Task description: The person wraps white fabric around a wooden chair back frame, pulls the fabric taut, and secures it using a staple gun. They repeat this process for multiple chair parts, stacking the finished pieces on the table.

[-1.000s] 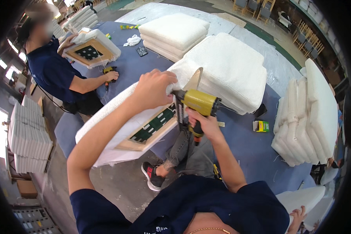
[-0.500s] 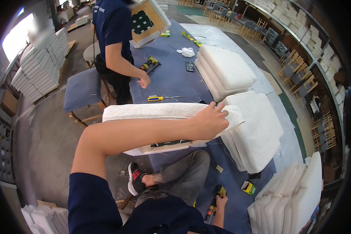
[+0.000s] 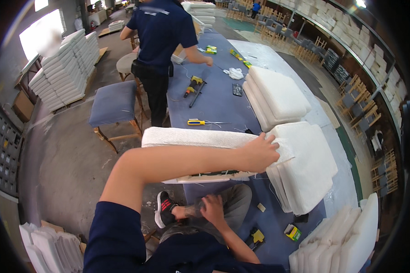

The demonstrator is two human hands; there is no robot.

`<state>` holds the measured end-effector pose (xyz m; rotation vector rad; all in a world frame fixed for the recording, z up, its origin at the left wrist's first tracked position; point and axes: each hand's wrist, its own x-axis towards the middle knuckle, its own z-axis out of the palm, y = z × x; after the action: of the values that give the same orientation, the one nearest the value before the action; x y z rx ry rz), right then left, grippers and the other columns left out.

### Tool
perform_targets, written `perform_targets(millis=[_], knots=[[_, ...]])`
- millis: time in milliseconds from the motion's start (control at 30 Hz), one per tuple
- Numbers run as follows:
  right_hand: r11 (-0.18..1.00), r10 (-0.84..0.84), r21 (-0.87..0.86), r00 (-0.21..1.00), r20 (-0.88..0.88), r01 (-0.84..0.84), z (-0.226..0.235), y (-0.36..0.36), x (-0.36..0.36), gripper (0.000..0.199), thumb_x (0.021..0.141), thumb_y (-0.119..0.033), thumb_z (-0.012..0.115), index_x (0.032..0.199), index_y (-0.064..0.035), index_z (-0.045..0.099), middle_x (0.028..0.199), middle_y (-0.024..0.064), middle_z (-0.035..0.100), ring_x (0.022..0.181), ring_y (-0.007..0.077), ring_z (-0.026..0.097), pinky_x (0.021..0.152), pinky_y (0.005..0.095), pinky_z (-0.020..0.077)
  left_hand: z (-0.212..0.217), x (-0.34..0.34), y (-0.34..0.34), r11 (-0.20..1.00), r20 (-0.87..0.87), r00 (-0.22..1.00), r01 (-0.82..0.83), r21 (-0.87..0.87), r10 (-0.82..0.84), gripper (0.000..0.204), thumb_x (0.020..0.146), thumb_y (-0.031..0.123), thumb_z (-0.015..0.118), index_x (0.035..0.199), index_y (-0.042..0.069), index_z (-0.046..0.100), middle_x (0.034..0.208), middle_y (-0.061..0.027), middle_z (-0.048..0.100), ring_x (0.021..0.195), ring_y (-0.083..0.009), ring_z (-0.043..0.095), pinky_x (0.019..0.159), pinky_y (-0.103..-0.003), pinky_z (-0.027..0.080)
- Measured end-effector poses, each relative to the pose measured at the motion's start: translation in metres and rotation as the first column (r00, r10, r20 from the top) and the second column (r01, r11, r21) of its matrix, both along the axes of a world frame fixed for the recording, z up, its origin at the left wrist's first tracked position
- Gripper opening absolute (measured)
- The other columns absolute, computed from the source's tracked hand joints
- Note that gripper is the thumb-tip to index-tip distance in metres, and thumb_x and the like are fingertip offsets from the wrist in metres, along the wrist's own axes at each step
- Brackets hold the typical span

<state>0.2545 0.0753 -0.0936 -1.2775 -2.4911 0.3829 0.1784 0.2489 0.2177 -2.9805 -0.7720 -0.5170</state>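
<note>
A white upholstered seat cushion (image 3: 187, 136) stands on edge in front of me, part of its wooden frame and dark webbing showing below my forearm. My left hand (image 3: 261, 154) reaches across it, fingers closed over the top of its right end. My right hand (image 3: 212, 210) is over my bent leg, slightly blurred, with its fingers apart and nothing in them. A yellow and black staple gun (image 3: 257, 236) lies on the blue-covered table (image 3: 278, 245) beside my right forearm. A small green and yellow box (image 3: 292, 232) is to its right.
Stacked white cushions (image 3: 280, 98) line the table's right side, and more cushions (image 3: 337, 239) stand near right. A yellow screwdriver (image 3: 197, 122) and another staple gun (image 3: 193, 85) lie beyond. A co-worker (image 3: 161, 36) stands at far left, near a blue stool (image 3: 113, 103).
My right hand has let go of the staple gun and moved left over my leg. My left hand keeps its hold on the cushion. The co-worker has turned away and put down the seat they held.
</note>
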Motion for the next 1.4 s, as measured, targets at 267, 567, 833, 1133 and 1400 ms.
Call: perform_targets(millis=[267,567,833,1133,1400], knots=[[0.931,0.329,-0.203,0.937,0.117,-0.302,-0.076,-0.019,-0.072,0.023,0.089,-0.028,0.061,0.104,-0.0126,0.071,0.101,0.0084,0.071,0.101,0.0323,0.065,0.094,0.0525,0.0463,0.001,0.002,-0.02,0.998,-0.062,0.997,-0.034,0.055,0.037,0.017,0.077,0.023,0.079,0.085,0.009,0.077,0.107,-0.0109,0.065,0.11,-0.029,0.056,0.083,-0.041,0.045],[0.961,0.224,-0.162,0.974,-0.027,-0.225,-0.061,-0.017,-0.042,0.032,0.084,-0.021,0.066,0.113,-0.0101,0.072,0.109,0.0083,0.071,0.11,0.0293,0.065,0.103,0.0456,0.0441,-0.006,-0.002,-0.009,0.998,-0.028,0.999,-0.027,0.059,0.029,0.017,0.075,0.022,0.079,0.083,0.008,0.076,0.106,-0.0106,0.065,0.108,-0.028,0.057,0.082,-0.041,0.045],[0.977,0.191,-0.101,0.982,0.0,-0.19,-0.06,-0.024,-0.046,0.031,0.083,-0.019,0.068,0.112,-0.0107,0.072,0.109,0.0071,0.07,0.111,0.0268,0.063,0.105,0.045,0.0417,-0.001,-0.002,-0.014,0.998,-0.064,0.997,-0.031,0.045,0.034,0.019,0.074,0.024,0.08,0.086,0.009,0.076,0.109,-0.011,0.065,0.111,-0.0279,0.058,0.086,-0.043,0.045],[0.97,0.223,-0.119,0.973,0.065,-0.214,-0.071,-0.021,-0.042,0.027,0.081,-0.021,0.068,0.107,-0.0152,0.076,0.105,0.0044,0.07,0.107,0.025,0.064,0.101,0.0448,0.0421,-0.004,-0.011,0.012,0.997,-0.026,0.997,-0.074,-0.012,0.073,0.039,0.075,0.029,0.079,0.11,0.011,0.076,0.115,-0.0122,0.066,0.117,-0.0308,0.057,0.101,-0.054,0.04],[0.99,0.059,-0.131,0.997,0.05,-0.052,-0.068,-0.024,-0.056,0.021,0.079,-0.022,0.069,0.097,-0.0171,0.079,0.095,0.0055,0.072,0.099,0.0251,0.067,0.097,0.0432,0.0439,0.014,-0.032,0.024,0.995,-0.039,0.996,-0.083,-0.051,0.081,0.043,0.08,0.031,0.078,0.119,0.012,0.075,0.121,-0.0092,0.067,0.113,-0.0297,0.06,0.109,-0.06,0.036]])
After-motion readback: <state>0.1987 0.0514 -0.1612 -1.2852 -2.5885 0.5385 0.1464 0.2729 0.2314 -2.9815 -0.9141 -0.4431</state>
